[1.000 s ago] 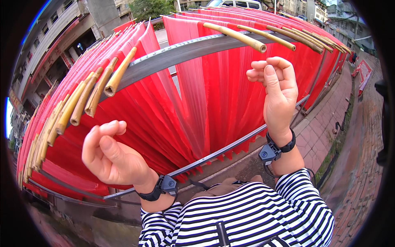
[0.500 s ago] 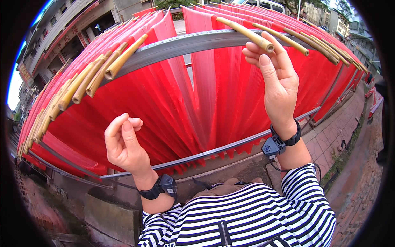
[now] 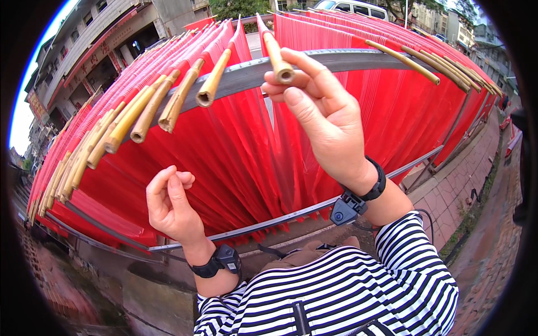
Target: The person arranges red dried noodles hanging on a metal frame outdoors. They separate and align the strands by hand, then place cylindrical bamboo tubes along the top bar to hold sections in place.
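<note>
My right hand [image 3: 328, 109] grips the near end of a bamboo pole [image 3: 274, 55], thumb below and fingers around its hollow tip. From the pole hangs thin red material [image 3: 260, 25], strands or cloth. Lower and to the left, my left hand [image 3: 175, 204] is raised with fingers curled and tips pressed together; nothing shows in it. It touches no pole. Just left of the held pole, another bamboo pole [image 3: 215, 80] rests across a dark metal rail [image 3: 246, 78]. To the right lies one more bamboo pole [image 3: 404, 61].
Several bamboo poles crowd the rail's left side [image 3: 120, 127] and right side [image 3: 448, 70], all bearing red hangings. A lower metal bar [image 3: 291, 217] crosses before the hangings. Brick paving [image 3: 448, 187] runs along the right. Behind stand buildings [image 3: 95, 56] and a white van [image 3: 353, 8].
My right hand has moved left, carrying the bamboo pole's near end with it and widening the gap on the right. Poles at left appear shifted rightward. My left hand barely moved.
</note>
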The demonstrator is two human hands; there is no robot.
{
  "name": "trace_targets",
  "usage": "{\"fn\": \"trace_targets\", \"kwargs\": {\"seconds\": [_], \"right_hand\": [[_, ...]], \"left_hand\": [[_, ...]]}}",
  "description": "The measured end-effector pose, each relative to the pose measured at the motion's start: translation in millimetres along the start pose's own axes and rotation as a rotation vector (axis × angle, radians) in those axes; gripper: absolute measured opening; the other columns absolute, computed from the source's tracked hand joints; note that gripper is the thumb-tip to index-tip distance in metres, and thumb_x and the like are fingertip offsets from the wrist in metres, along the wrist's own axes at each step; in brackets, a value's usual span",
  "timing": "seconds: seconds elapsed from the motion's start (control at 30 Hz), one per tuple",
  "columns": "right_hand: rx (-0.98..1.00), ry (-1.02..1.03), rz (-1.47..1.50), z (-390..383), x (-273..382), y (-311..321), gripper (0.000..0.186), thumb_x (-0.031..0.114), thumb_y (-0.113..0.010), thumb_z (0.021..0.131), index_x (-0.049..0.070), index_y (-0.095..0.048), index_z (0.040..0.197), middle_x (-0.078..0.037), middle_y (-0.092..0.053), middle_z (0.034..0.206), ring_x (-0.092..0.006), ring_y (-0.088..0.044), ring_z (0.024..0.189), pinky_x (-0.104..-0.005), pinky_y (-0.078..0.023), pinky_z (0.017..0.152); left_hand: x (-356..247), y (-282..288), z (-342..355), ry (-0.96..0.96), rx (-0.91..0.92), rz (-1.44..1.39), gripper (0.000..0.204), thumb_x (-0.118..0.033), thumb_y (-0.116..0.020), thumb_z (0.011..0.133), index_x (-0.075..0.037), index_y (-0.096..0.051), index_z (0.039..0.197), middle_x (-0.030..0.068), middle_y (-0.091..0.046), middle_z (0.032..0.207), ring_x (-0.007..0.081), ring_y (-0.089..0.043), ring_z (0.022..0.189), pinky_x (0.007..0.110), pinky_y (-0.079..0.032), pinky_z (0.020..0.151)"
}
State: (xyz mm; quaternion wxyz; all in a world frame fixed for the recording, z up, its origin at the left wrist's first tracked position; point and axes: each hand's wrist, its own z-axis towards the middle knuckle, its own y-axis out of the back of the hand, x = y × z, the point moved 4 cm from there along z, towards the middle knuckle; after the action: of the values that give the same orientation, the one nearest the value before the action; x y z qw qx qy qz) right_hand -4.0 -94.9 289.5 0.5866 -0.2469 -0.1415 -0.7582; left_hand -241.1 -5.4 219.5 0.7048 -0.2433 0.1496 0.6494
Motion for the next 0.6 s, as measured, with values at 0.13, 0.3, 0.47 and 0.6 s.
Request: {"fn": "trace_targets", "kwargs": {"seconds": [0.13, 0.3, 0.47, 0.6], "right_hand": [[0.028, -0.020, 0.064, 5.6, -8.1, -22.8, 0.046, 0.004, -0.051, 0.104, -0.001, -0.041, 0.149, -0.015, -0.062, 0.127, -0.0201, -0.060, 0.121, -0.0345, -0.047, 0.108], [0.064, -0.047, 0.083, 9.8, -16.7, -41.4, 0.046, 0.004, -0.051, 0.104, -0.002, -0.040, 0.149, -0.015, -0.062, 0.129, -0.0196, -0.060, 0.121, -0.0352, -0.046, 0.108], [0.083, -0.036, 0.027, 9.4, -21.3, -45.8, 0.047, 0.002, -0.051, 0.104, -0.002, -0.039, 0.149, -0.015, -0.061, 0.129, -0.0196, -0.059, 0.122, -0.0348, -0.046, 0.109], [0.092, -0.004, 0.004, 5.7, -24.5, -43.6, 0.050, 0.000, -0.052, 0.102, -0.002, -0.037, 0.150, -0.016, -0.058, 0.133, -0.0208, -0.057, 0.126, -0.0357, -0.045, 0.110]], "left_hand": [[9.7, 6.6, 4.7, 0.017, 0.022, 0.004, 0.013, -0.001, -0.058, 0.101, 0.001, -0.066, 0.111, 0.0074, -0.071, 0.086, 0.0121, -0.067, 0.077, 0.023, -0.056, 0.071], [22.0, 9.7, 7.4, 0.054, 0.051, -0.013, 0.012, -0.002, -0.059, 0.100, 0.001, -0.066, 0.110, 0.0072, -0.070, 0.086, 0.0117, -0.067, 0.077, 0.023, -0.056, 0.071], [32.9, 8.9, 7.6, 0.099, 0.073, -0.027, 0.012, -0.001, -0.059, 0.100, 0.001, -0.066, 0.110, 0.0074, -0.070, 0.086, 0.0115, -0.067, 0.076, 0.024, -0.056, 0.071], [39.5, -2.0, 7.9, 0.103, 0.115, -0.109, 0.012, 0.000, -0.059, 0.100, 0.002, -0.066, 0.109, 0.0073, -0.069, 0.086, 0.0122, -0.066, 0.076, 0.024, -0.055, 0.070]]}}
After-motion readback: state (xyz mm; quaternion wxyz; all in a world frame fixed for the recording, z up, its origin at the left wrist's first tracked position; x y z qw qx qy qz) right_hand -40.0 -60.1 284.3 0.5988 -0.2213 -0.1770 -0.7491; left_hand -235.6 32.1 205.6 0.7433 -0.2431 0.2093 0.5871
